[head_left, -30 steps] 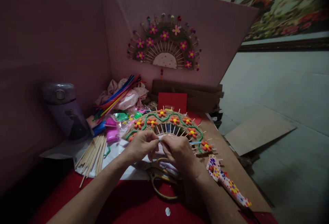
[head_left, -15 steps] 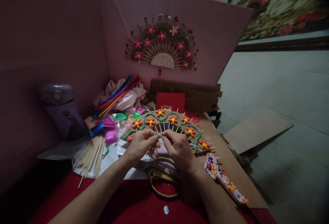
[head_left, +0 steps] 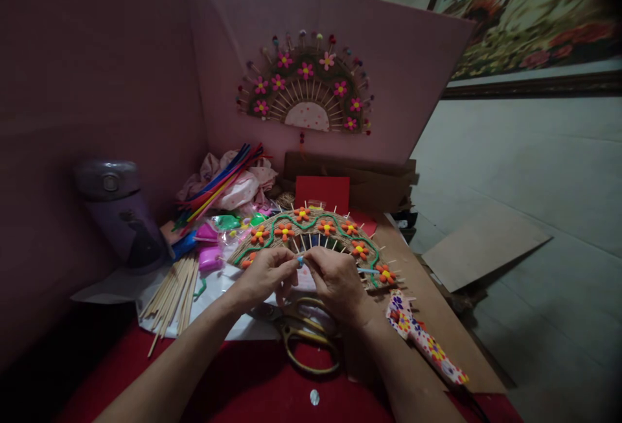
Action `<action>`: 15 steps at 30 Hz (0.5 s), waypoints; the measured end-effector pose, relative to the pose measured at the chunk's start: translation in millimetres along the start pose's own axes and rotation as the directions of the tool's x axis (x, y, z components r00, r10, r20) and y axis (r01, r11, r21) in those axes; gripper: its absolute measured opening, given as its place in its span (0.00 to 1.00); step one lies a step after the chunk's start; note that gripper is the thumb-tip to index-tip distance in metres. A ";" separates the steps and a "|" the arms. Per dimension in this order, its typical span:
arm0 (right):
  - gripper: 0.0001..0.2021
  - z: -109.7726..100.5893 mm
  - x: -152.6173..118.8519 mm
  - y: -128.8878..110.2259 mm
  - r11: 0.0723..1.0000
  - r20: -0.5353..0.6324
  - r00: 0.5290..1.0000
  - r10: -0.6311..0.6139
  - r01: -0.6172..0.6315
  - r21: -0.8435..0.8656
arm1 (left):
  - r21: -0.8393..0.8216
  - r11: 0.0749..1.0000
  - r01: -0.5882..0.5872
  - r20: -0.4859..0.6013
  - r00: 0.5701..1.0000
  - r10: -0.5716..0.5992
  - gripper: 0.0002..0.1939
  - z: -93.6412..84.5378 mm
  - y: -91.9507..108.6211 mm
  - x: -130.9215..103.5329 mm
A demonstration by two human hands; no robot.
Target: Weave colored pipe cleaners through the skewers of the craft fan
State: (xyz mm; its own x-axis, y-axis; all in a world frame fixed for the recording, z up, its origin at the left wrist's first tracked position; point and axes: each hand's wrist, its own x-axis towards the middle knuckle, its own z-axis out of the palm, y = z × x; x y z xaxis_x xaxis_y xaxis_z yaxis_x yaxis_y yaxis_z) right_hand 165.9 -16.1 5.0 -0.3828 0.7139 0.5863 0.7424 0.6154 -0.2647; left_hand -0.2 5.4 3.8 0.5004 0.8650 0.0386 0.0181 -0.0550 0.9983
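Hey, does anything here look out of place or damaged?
Mildly: a small pale oval lies alone on the red cloth, nearer the person than the scissors, like a stray scrap. Behind, the brown cardboard has a ragged right end.

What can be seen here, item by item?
Strip: 1, light blue, centre
Lower fan: 1, tan, behind strip
Panels: 2, mauve, back, left
Upper fan: 1, brown, on panel
Framed picture: 1, multicoloured, upper right
Bottle: 1, purple, left
Cloth: 1 heap, pink, back left
Bendy stems: several, multicoloured, on cloth
Packets: several, multicoloured, beside lower fan
Sheet: 1, white, left centre
Sticks: many, tan, on sheet
Scissors: 1, gold-handled, front
Patterned tool: 1, multicoloured, right
Cards: 2, red, behind lower fan
Cardboard: several pieces, brown, back, right
Twine: 1 bundle, tan, behind packets
Oval: 1, silvery, front
Tablecloth: 1, red, front
Left hand: 1, bare, pinching strip
Right hand: 1, bare, pinching strip
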 end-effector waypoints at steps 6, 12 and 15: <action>0.07 2.2 0.2 -0.1 1.000 -0.058 0.998 -0.001 0.002 0.017 | -0.065 0.996 -0.057 -0.078 0.996 0.052 0.15 0.8 1.5 0.0; 0.05 9.0 -2.6 -4.5 0.997 0.040 0.999 -0.020 0.023 -0.073 | -0.001 0.991 -0.133 -0.244 0.961 0.129 0.12 6.6 -5.3 1.6; 0.04 10.0 -3.6 -8.0 0.991 0.090 0.995 -0.047 0.058 -0.119 | 0.223 0.959 -0.177 -0.280 0.930 0.237 0.10 5.7 -10.1 2.3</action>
State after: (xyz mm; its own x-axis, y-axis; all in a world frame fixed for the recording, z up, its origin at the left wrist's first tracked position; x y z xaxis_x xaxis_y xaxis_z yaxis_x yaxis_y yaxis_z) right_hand 155.8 -20.2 -2.6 -0.4651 0.7113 0.5270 0.7791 0.6116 -0.1379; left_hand 5.7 5.1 -6.4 0.2271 0.9313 0.2848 0.1217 -0.3172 0.9405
